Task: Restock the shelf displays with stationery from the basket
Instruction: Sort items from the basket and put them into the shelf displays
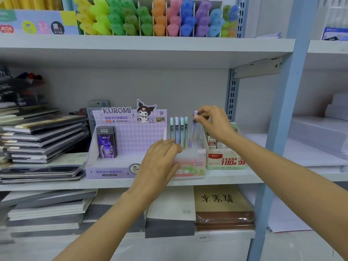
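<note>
A translucent "Fruit Soda" display box [195,164] stands on the middle shelf, with several pastel lead tubes [178,131] upright in it. My right hand [212,122] pinches the top of a purple lead tube [193,134], which leans slightly with its lower end inside the box. My left hand [160,162] lies against the box's front left side, fingers curled on its rim. The basket is out of view.
A purple Kuromi display box [113,166] with one dark pack [106,142] stands left of the Fruit Soda box. A red-and-white lead box [226,161] sits right of it. Notebook stacks [43,144] fill the left; a blue shelf post [282,113] rises at right.
</note>
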The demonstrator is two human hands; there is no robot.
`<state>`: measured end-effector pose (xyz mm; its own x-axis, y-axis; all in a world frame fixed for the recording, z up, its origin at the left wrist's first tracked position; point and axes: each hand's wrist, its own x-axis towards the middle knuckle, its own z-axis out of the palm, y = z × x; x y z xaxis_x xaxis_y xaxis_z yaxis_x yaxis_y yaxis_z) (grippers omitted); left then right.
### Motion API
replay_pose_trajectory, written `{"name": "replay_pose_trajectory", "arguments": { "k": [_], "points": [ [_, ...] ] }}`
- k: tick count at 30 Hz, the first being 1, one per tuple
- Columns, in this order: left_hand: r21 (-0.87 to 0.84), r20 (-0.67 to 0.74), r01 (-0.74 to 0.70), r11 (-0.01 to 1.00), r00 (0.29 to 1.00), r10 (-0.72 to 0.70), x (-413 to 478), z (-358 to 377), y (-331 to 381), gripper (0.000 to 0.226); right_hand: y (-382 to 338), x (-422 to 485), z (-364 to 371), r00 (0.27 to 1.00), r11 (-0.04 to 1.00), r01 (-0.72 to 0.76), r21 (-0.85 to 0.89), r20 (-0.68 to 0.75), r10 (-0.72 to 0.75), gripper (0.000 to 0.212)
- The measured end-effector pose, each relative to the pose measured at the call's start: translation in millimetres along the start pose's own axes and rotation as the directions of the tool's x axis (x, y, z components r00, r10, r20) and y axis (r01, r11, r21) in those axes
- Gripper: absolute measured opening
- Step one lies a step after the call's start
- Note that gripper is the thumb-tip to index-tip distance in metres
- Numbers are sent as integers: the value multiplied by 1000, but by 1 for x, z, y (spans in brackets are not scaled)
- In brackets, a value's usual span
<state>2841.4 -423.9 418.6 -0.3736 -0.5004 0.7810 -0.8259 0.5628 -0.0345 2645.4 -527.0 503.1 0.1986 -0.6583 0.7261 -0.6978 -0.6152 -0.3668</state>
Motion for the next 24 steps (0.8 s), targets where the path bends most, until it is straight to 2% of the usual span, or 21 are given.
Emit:
{"name": "replay_pose_trajectory", "arguments": {
  "k": [4,10,13,17,20,24],
  "points": [
    [3,-1,-1,1000,1000,1,0,0,1,38,0,2,-5,999,1000,-3,-2,47,3,20],
    [2,-18,3,1000,1000,-3,0,-1,5,38,-2,3,2,999,996,-1,84,39,-3,18],
    [20,-16,3,1000,1000,-2,0,-1,6,37,1,7,8,1000,1000,2,9,-26,-2,9],
    [28,-17,-1,1000,1000,1,0,-1,5,38,8,10,11,996,995,-41,-91,-81,34,10],
    [31,-17,9,999,1000,-9,1,1,6,39,12,14,11,996,990,-69,-125,-63,62,13],
    [28,-22,5,1000,1000,-5,1,5,5,39,11,22,14,998,997,-55,-58,37,57,16]
  ]
}}
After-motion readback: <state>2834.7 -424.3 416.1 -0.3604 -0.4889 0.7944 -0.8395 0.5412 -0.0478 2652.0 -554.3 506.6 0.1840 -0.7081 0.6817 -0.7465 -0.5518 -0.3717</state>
